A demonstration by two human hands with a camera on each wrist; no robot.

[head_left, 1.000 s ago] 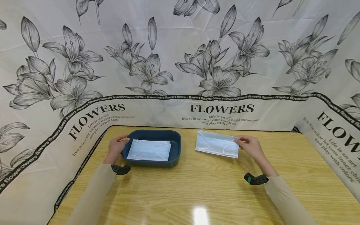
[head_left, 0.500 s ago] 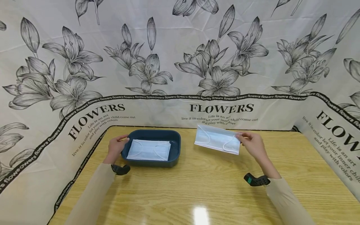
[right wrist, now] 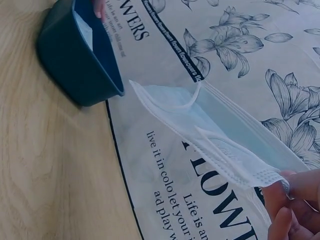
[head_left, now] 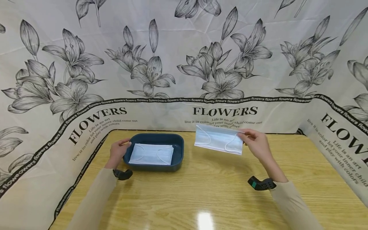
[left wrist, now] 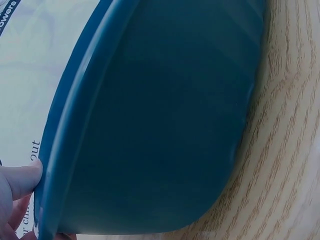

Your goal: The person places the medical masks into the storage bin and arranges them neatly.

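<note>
A dark blue plastic basin [head_left: 178, 159] stands at the back left of the table, and my left hand [head_left: 117, 152] grips its left rim. In the left wrist view the thumb [left wrist: 22, 179] lies on the rim, with fingers partly hidden behind it. Inside the basin lies a small stack of light blue face masks [head_left: 150, 154] with white ear loops. My right hand [head_left: 256, 143] pinches another face mask [head_left: 218, 139] by its right end, between thumb and fingers. That mask hangs flat above the table, right of the basin, its ear loops facing me.
The wooden table [head_left: 184, 195] backs onto a white cloth [head_left: 164, 116] printed with flowers and lettering, which also rises at both sides. Each wrist wears a black strap-on device, such as the right wrist band [head_left: 261, 183].
My right hand has raised the face mask off the table and shifted it slightly left toward the basin. My left hand keeps its grip on the rim, and the basin stays put.
</note>
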